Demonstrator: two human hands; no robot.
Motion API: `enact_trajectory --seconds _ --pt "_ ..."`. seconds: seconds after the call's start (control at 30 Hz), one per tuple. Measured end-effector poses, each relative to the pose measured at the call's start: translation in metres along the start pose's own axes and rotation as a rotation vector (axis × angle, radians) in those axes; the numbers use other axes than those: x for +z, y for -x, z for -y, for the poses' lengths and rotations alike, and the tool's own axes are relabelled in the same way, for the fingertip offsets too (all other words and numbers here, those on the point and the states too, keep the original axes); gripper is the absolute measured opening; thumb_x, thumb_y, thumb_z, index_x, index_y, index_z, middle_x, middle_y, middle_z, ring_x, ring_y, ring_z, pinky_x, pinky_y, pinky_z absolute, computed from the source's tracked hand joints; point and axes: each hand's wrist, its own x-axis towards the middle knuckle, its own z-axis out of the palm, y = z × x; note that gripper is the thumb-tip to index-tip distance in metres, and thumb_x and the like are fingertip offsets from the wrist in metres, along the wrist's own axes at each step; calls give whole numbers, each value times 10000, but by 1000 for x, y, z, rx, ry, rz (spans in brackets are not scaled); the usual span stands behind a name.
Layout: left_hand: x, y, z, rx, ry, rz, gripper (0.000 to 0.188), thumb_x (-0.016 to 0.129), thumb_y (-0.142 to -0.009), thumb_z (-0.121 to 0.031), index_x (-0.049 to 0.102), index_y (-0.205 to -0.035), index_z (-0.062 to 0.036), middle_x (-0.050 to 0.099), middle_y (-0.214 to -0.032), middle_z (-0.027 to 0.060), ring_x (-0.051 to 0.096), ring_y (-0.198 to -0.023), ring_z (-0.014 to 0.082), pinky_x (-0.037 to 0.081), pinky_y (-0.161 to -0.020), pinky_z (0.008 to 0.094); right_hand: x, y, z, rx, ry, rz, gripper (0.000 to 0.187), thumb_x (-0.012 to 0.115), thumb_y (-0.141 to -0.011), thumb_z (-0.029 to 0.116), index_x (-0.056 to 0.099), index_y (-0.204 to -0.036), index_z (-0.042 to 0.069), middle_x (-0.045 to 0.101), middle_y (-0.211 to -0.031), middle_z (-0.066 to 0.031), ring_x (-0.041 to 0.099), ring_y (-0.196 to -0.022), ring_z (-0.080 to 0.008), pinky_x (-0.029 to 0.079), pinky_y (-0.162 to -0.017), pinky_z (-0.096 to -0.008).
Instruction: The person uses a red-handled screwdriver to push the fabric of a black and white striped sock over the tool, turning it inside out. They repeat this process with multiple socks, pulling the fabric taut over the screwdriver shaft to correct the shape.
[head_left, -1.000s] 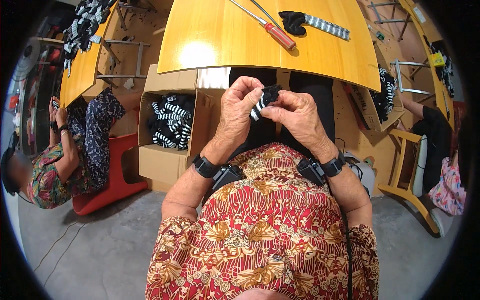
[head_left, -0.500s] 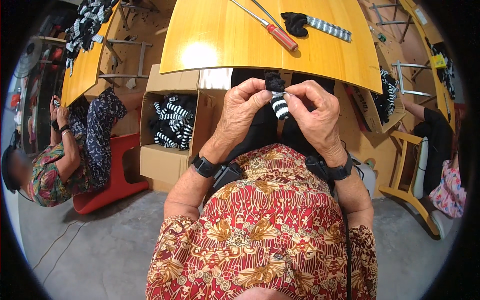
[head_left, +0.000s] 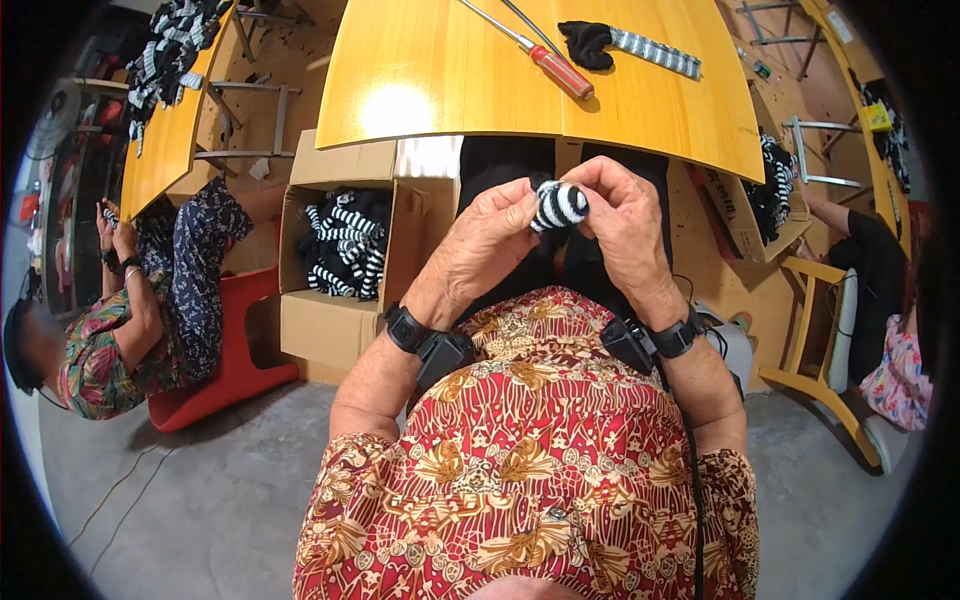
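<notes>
In the head view, both hands meet just below the near edge of the yellow table (head_left: 450,90). The left hand (head_left: 490,240) and right hand (head_left: 625,225) pinch a black-and-white striped sock (head_left: 558,205) between their fingers (rolled into a small ball). On the table's far side lie a red-handled screwdriver (head_left: 545,65) and another sock (head_left: 625,42). A cardboard box (head_left: 325,325) of striped socks stands at left.

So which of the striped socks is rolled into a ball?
The striped sock held between both hands; the one on the table lies flat, the boxed ones are loose.
</notes>
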Motion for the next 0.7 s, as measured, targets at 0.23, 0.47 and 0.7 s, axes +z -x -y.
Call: enact_trajectory --seconds 0.23,0.47,0.7 --pt "7 -7 -7 8 -64 -172 178 621 -937 -224 589 -1076 -118 620 -1015 -38 581 -898 58 494 -771 260 6 -6 -15 -26 -71 -121 88 594 -921 84 614 -876 11 591 -738 32 524 -645 -17 434 -578 -171" --pt "6 -2 -14 129 -224 -324 111 642 -918 -137 608 -1007 -82 622 -911 -24 579 -836 58 483 -737 221 9 -1 -8 -143 132 -95 39 620 -889 46 602 -884 12 601 -775 20 536 -675 -21 447 -593 -195" --pt "2 0 -19 417 -703 -307 94 631 -912 -100 623 -964 -22 613 -875 -22 548 -795 47 469 -723 212 7 1 5 -419 400 -108 121 680 -809 25 643 -923 43 573 -775 -18 540 -667 -82 426 -559 -226"
